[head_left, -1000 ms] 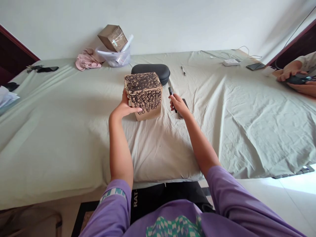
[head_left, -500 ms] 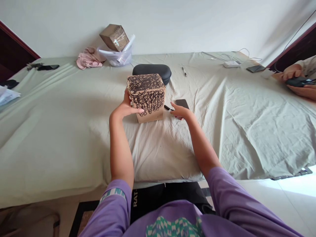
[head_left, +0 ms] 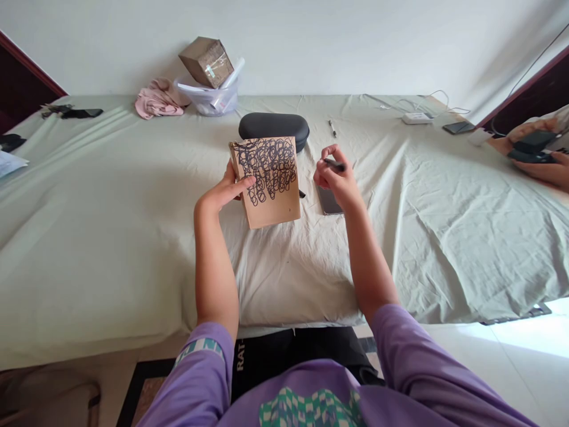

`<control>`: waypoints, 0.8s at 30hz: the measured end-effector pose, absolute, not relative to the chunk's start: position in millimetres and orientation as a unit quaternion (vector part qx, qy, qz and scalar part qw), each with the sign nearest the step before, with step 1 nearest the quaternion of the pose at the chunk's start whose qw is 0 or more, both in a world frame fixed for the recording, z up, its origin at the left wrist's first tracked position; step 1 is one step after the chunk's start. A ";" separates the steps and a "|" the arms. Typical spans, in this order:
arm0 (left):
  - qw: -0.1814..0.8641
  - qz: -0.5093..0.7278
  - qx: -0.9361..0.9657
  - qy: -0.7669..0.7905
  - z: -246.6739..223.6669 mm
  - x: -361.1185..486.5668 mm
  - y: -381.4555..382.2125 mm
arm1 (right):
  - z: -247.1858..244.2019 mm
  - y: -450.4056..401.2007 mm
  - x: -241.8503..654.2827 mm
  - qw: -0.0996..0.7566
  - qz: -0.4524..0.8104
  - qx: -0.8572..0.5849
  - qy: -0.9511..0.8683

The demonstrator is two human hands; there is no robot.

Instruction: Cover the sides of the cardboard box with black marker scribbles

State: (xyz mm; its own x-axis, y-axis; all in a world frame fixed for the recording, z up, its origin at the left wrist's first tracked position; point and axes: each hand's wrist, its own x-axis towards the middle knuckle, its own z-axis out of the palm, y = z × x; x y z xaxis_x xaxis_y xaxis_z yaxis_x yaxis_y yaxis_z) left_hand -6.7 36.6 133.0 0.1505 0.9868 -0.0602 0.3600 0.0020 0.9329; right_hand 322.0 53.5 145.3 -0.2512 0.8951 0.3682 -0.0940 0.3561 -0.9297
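A brown cardboard box (head_left: pixel 273 204) faces me, its upper part covered in looping black scribbles and its lower strip plain. My left hand (head_left: pixel 226 188) grips its left side, thumb across the front face and fingers behind. To the right of the box, my right hand (head_left: pixel 336 178) is closed around a black marker (head_left: pixel 334 164), raised above a dark phone (head_left: pixel 331 203). A small black piece (head_left: pixel 302 194), perhaps the marker's cap, lies partly hidden at the box's right edge. Just behind the box is a black hard case (head_left: pixel 273 124).
On the cloth-covered table (head_left: pixel 133 237) are a pen (head_left: pixel 332 127), a white power strip (head_left: pixel 416 118) with cables, and another phone (head_left: pixel 459 127). A plastic basin (head_left: pixel 208 102) holds a second box (head_left: pixel 207 61), beside a pink cloth (head_left: pixel 160 98). At far right, another person's hands (head_left: pixel 533 163) hold a dark object.
My right hand has picked up the marker and risen from the table. The box has tilted, so its scribbled top no longer shows and its front faces me more.
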 end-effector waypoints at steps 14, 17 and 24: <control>0.487 0.287 0.584 0.582 136.8 -5.9 29.4 | 103.4 24.3 261.0 0.560 0.264 -0.429 -0.658; 0.490 0.292 0.586 0.575 132.3 -9.8 30.9 | 96.5 24.1 256.9 0.554 0.263 -0.407 -0.677; 0.493 0.298 0.585 0.571 128.1 -11.6 35.5 | 99.4 24.9 256.0 0.511 0.229 -0.404 -0.724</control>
State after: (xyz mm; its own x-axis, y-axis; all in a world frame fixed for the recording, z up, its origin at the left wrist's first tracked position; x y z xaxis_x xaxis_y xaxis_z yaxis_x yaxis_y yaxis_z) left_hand -11.6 35.5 128.1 0.1705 0.9616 -0.2148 0.3749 0.1383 0.9167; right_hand 256.0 24.9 99.4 -0.1527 0.8184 0.5540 0.3502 0.5690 -0.7440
